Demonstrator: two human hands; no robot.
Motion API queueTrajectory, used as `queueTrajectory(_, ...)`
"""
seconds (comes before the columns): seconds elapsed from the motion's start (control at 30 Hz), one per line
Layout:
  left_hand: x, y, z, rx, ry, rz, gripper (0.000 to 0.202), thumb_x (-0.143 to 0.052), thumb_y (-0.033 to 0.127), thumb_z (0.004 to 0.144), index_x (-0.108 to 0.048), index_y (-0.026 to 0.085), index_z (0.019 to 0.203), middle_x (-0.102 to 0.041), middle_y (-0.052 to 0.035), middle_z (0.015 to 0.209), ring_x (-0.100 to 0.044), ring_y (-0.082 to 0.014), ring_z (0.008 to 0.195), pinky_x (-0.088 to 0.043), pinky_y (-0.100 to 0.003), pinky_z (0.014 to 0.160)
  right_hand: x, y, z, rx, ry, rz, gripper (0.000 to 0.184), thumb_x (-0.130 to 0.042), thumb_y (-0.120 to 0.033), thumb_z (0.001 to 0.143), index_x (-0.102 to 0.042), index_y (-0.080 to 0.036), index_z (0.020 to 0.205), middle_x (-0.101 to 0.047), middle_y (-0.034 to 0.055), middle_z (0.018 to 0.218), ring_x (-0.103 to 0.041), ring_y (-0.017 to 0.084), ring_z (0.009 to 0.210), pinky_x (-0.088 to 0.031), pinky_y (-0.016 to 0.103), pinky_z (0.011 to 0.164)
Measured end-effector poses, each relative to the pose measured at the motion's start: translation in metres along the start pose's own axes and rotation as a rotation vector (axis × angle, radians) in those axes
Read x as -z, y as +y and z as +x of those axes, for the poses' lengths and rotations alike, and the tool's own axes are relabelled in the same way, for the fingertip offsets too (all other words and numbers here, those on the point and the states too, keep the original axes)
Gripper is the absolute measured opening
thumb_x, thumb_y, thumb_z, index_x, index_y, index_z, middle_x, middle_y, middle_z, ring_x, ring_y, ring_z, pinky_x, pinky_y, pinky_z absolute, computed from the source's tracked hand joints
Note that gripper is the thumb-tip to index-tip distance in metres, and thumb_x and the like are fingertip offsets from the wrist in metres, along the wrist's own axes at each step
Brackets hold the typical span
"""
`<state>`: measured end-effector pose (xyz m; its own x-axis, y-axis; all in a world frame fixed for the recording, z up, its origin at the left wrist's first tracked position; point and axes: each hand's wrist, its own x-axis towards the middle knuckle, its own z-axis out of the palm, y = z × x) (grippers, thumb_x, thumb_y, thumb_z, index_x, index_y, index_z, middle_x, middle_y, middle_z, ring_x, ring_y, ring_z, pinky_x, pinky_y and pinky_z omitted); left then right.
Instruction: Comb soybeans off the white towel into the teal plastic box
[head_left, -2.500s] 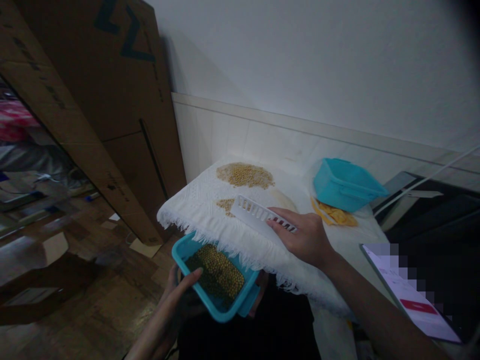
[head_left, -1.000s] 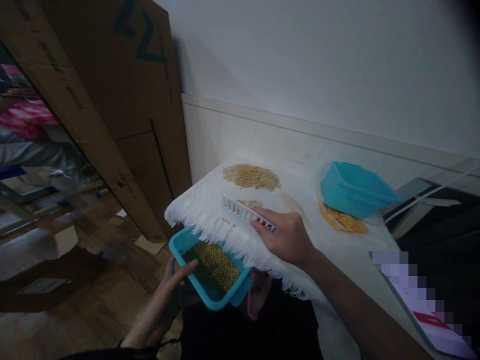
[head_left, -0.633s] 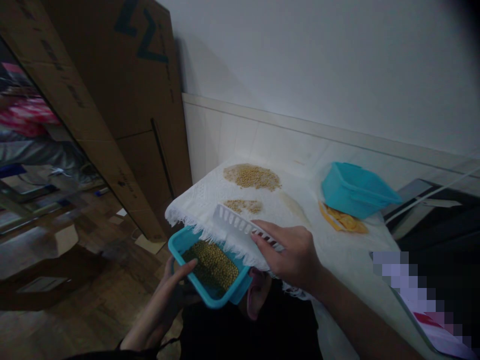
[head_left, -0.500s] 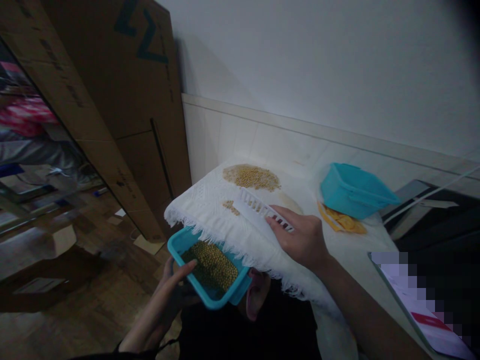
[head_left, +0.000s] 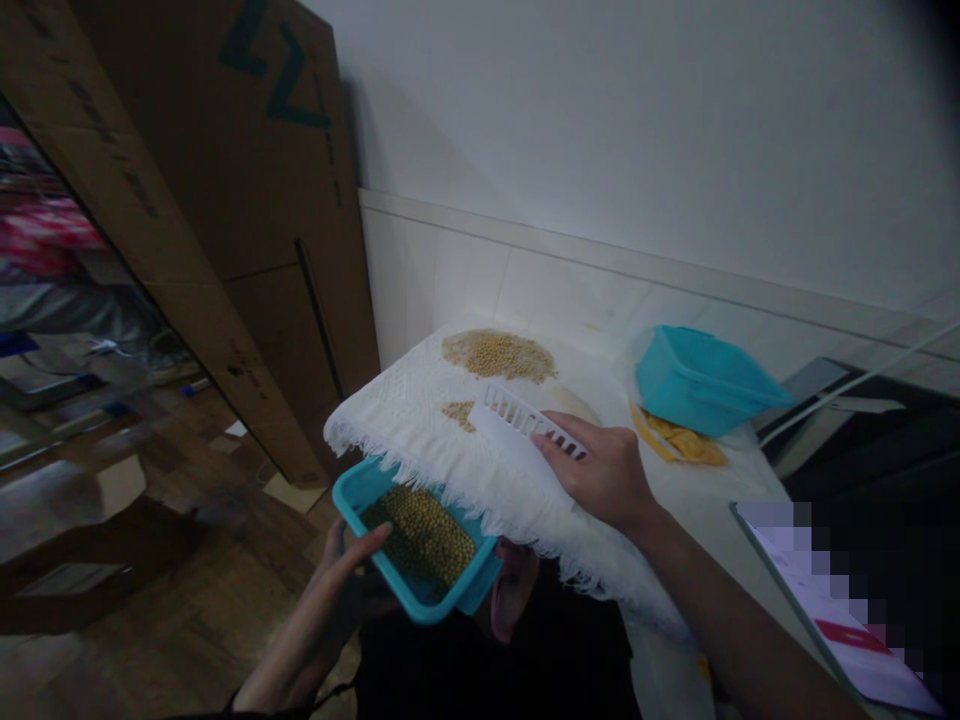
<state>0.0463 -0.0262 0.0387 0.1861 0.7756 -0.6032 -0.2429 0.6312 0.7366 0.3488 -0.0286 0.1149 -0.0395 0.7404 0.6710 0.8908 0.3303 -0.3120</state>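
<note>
My left hand (head_left: 330, 590) grips the near-left rim of a blue plastic bin (head_left: 431, 610), thumb over the edge. The bin is tilted just under the fringed edge of a white cloth (head_left: 405, 390), and yellow soybeans (head_left: 427, 525) lie inside it. In my right hand (head_left: 604, 465) is a white slotted plastic piece (head_left: 502, 430), its flat side down on the cloth. Right by its left end lies a small patch of soybeans (head_left: 457, 412). Farther back, a larger spread of soybeans (head_left: 499, 355) rests on the cloth near the wall.
A second blue bin (head_left: 697, 385) stands on the right, beside a crumpled yellow packet (head_left: 679, 440). A tablet-like device (head_left: 832, 610) lies at the near right. Tall cardboard boxes (head_left: 247, 200) stand on the left; beyond them a person (head_left: 52, 250) is partly visible.
The slotted piece has shifted and turned slightly; soybeans seen through its slots before no longer show there. The small patch at its left end looks a little larger. My left hand stays on the bin.
</note>
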Motion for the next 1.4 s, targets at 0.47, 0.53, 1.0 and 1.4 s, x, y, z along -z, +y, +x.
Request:
queueTrajectory(0.47, 0.001, 0.001, -0.001, -0.006, 0.02, -0.007, 0.097, -0.088, 0.041, 0.075, -0.033, 0.038, 0.155, -0.067, -0.0155, 0.137, -0.078, -0.0356, 0.101, -0.064, -0.055, 0.086, -0.011, -0.012, 0.006, 0.033, -0.013, 0.037, 0.028, -0.062, -0.022, 0.092, -0.081, -0.019, 0.111, -0.084, 0.0078, 0.099, -0.079, 0.02, 0.07, -0.066, 0.03, 0.069)
queueTrajectory(0.53, 0.001, 0.001, 0.0, -0.005, 0.023, 0.002, 0.095, -0.087, 0.041, 0.076, -0.034, 0.038, 0.155, -0.068, -0.0153, 0.136, -0.078, -0.0357, 0.101, -0.064, -0.055, 0.086, -0.013, -0.013, 0.007, 0.034, -0.015, 0.041, 0.028, -0.062, -0.023, 0.092, -0.081, -0.019, 0.112, -0.083, 0.0077, 0.1, -0.08, 0.021, 0.072, -0.066, 0.03, 0.069)
queueTrajectory(1.0, 0.002, 0.0, 0.001, -0.003, 0.008, -0.023, 0.097, -0.087, 0.042, 0.076, -0.032, 0.037, 0.156, -0.067, -0.0158, 0.137, -0.078, -0.036, 0.098, -0.064, -0.055, 0.087, -0.004, -0.017, 0.001, 0.009, -0.013, 0.037, 0.029, -0.062, -0.026, 0.092, -0.081, -0.018, 0.111, -0.084, 0.0079, 0.095, -0.079, 0.021, 0.068, -0.064, 0.028, 0.061)
queueTrajectory(1.4, 0.003, -0.002, 0.004, -0.012, 0.038, -0.011, 0.092, -0.087, 0.042, 0.076, -0.037, 0.038, 0.153, -0.069, -0.0136, 0.133, -0.079, -0.0346, 0.096, -0.064, -0.056, 0.086, -0.019, -0.022, 0.007, 0.006, -0.01, 0.055, 0.028, -0.061, -0.024, 0.091, -0.082, -0.021, 0.11, -0.084, 0.0066, 0.095, -0.079, 0.02, 0.069, -0.064, 0.028, 0.064)
